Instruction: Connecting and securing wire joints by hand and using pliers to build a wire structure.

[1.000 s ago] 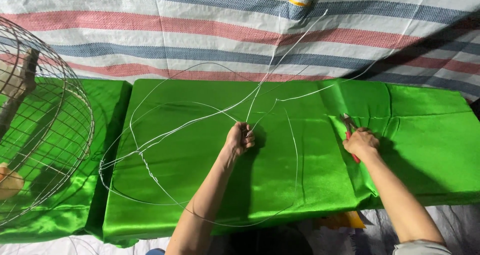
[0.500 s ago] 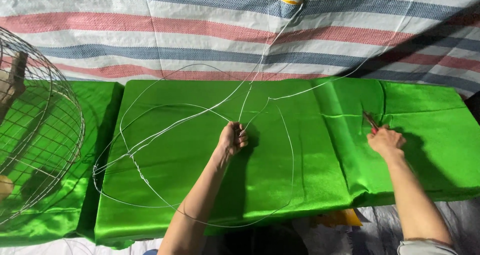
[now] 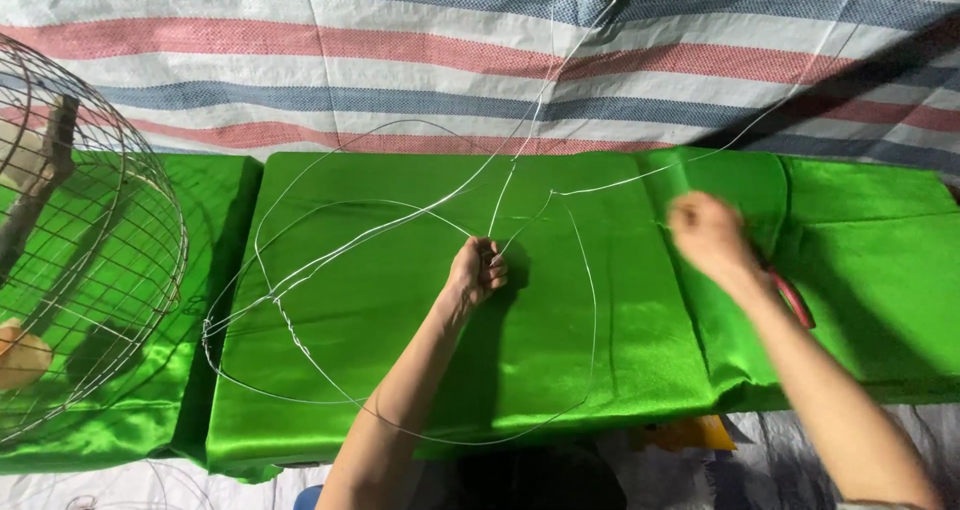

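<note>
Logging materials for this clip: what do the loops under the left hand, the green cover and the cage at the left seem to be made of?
Wire loops: thin bare metal wire, pale grey, holding springy curves. Green cloth: satin-like fabric, glossy sheen with soft folds, probably synthetic. Cage: darker metal wire grid, dull finish. The left hand grips the wire; the right hand is blurred.

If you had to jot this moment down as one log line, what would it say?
left hand: fist gripping white wire loops | right hand: blurred, above green cloth | red-handled tool: on cloth by right wrist
</note>
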